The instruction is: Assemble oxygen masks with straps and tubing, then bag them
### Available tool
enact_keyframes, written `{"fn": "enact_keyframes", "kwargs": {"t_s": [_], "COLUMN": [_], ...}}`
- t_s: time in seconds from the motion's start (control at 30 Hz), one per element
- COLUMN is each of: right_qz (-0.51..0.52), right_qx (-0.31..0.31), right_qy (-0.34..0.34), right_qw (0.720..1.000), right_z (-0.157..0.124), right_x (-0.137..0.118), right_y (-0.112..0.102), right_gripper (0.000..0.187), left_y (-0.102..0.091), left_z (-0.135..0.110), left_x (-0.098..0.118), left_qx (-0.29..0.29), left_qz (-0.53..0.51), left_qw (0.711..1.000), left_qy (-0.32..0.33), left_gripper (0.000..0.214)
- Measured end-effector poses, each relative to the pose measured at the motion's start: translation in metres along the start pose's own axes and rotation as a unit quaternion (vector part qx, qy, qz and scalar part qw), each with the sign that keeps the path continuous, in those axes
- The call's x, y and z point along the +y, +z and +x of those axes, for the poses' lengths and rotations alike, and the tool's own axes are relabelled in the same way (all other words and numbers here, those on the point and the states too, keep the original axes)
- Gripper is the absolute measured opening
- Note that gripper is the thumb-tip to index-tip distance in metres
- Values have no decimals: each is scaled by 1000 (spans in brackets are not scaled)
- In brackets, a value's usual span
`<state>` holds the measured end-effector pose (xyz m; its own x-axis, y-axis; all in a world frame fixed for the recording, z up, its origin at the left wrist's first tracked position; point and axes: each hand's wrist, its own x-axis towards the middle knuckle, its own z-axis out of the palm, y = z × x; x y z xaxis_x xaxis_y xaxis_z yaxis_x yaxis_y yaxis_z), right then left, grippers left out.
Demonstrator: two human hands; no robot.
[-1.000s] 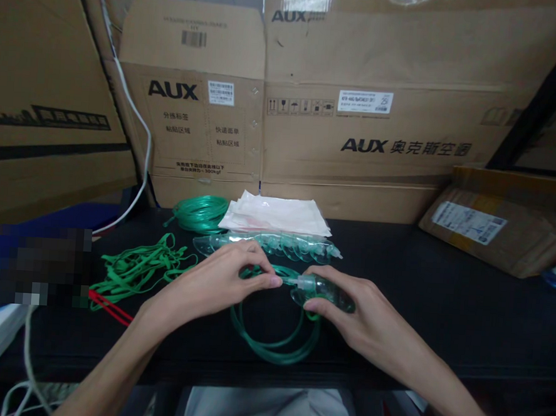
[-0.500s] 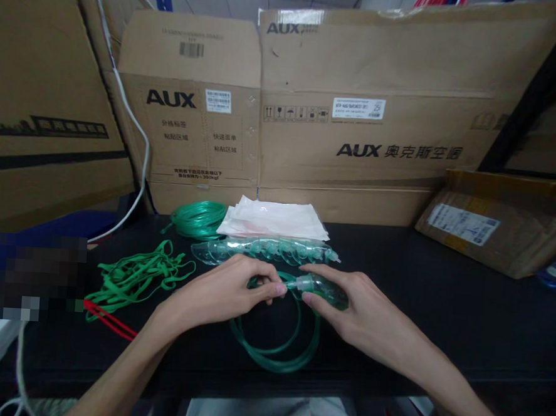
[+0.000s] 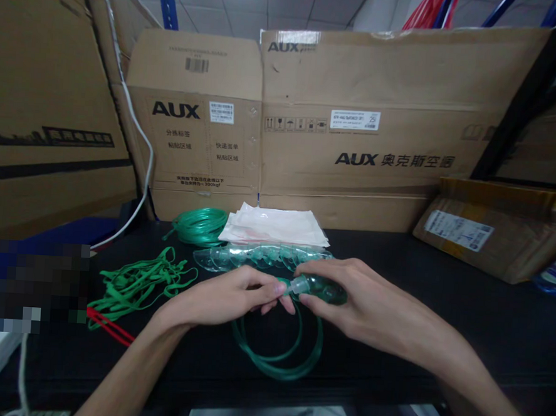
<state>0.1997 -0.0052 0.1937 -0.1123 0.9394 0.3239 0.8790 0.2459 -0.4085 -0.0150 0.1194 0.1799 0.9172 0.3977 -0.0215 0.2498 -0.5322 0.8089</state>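
My right hand (image 3: 370,305) is closed around a clear green plastic mask (image 3: 322,290), holding it just above the black table (image 3: 464,320). My left hand (image 3: 228,299) pinches the end of a green tube at the mask's clear connector (image 3: 296,287). The tube's coil (image 3: 281,349) hangs in loops below both hands onto the table. Behind the hands lies a row of several nested clear green masks (image 3: 260,257).
A stack of white pouches (image 3: 274,225) and a coil of green tubing (image 3: 200,223) lie at the back. Green elastic straps (image 3: 136,281) and a red strap (image 3: 108,326) lie left. Cardboard boxes (image 3: 353,131) wall the back; a parcel (image 3: 493,230) leans at right.
Both hands have lifted slightly with the mask and tube, still joined at the connector. The view has tilted upward a little.
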Motion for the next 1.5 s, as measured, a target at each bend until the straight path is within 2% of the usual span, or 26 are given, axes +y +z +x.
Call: {"fn": "enact_keyframes", "kwargs": {"t_s": [0.2, 0.43, 0.53, 0.6, 0.73, 0.8, 1.07, 1.27, 1.37, 1.5], "right_qz": [-1, 13, 73, 125, 198, 206, 190, 206, 195, 188], "right_qx": [1, -18, -58, -86, -115, -111, -94, -62, -55, -46], "right_qy": [27, 44, 47, 66, 161, 179, 174, 177, 152, 95], "right_qw": [1000, 999, 995, 986, 960, 956, 962, 961, 968, 977], "right_z": [-3, 6, 13, 17, 21, 21, 21, 23, 24, 23], "right_x": [3, 1, -4, -4, 2, 6, 12, 5, 1, 1], "right_y": [6, 1, -4, -6, -4, -2, 0, 3, 3, 2], "right_gripper": [47, 43, 29, 26, 33, 36, 40, 35, 29, 28], "left_y": [2, 12, 18, 22, 26, 26, 22, 27, 29, 29], "left_z": [1, 2, 3, 3, 4, 5, 6, 8, 10, 11], "left_x": [3, 8, 7, 6, 5, 6, 9, 9, 8, 9], "left_qx": [31, 100, 148, 180, 204, 211, 250, 276, 280, 276], "left_qz": [48, 107, 162, 215, 300, 314, 318, 388, 416, 410], "left_qw": [998, 989, 973, 956, 925, 918, 905, 866, 851, 855], "left_qy": [7, 33, 67, 88, 114, 122, 130, 151, 153, 157], "left_gripper": [49, 43, 34, 28, 22, 22, 16, 14, 13, 13]}}
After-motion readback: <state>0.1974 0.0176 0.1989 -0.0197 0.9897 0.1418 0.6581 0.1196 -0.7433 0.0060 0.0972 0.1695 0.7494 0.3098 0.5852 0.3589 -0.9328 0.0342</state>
